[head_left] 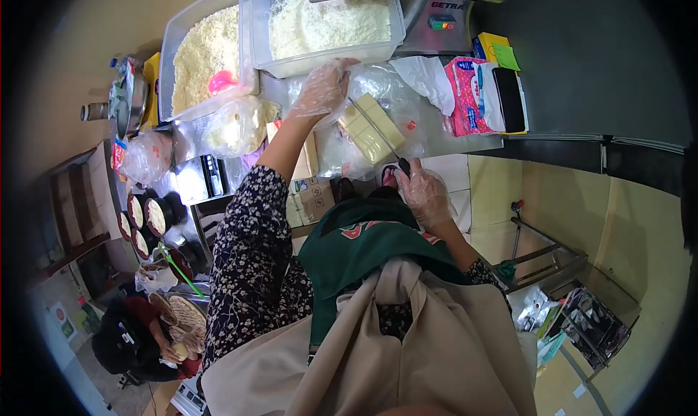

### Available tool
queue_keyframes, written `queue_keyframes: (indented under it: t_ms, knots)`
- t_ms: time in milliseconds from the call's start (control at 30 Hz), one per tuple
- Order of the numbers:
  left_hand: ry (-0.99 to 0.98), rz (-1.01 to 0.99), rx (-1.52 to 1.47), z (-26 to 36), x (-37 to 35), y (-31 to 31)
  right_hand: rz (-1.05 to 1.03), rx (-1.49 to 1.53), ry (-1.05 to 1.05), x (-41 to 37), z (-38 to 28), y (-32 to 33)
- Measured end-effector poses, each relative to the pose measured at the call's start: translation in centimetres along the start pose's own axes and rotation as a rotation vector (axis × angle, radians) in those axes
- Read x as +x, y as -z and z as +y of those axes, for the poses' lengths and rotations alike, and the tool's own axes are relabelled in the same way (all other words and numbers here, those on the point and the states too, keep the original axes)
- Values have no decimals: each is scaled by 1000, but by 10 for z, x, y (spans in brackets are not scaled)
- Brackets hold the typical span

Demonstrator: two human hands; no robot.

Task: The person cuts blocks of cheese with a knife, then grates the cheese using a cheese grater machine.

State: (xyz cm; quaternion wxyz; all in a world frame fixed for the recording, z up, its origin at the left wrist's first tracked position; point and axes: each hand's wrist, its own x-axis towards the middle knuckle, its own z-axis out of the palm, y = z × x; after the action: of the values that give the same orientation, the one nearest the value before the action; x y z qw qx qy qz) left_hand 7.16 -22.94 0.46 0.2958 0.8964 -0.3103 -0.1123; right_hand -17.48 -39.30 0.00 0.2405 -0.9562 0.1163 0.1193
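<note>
A block of pale yellow cheese (371,127), with cut lines across it, lies on clear plastic wrapping (331,151) on the steel table. The long thin blade of a knife (373,129) crosses the block diagonally. My right hand (424,194), in a clear plastic glove, is closed around its dark handle near the table's front edge. My left hand (323,89), also gloved, is beside the far end of the blade, close to the front wall of a tub. Its fingers are loosely bent and partly hidden, and nothing shows in them.
Two plastic tubs of grated cheese (325,69) (169,67) stand behind, one with a pink scoop (222,82). A GETRA machine (436,27), tissue pack (467,96) and phone (508,98) are at right. Filled round pans (156,216) and another person (138,336) are at left.
</note>
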Motion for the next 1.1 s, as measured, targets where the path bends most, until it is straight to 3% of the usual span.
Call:
queue_keyframes:
  t_ms: [133,433,600,800,967,1100]
  knots:
    - [6,0,46,-8,17,-19,-45,-7,-15,6,-5,0]
    - [-6,-299,130,-27,45,-53,-134,22,-83,10,-9,9]
    - [-46,-178,61,-33,37,-63,-181,59,-112,12,-5,7]
    - [8,-204,-68,-31,35,-71,-181,76,-123,18,14,-16]
    - [-44,-228,-96,-46,42,-82,-229,173,-86,23,32,-38]
    - [-176,-98,-11,-45,45,-83,-304,185,-134,34,32,-36]
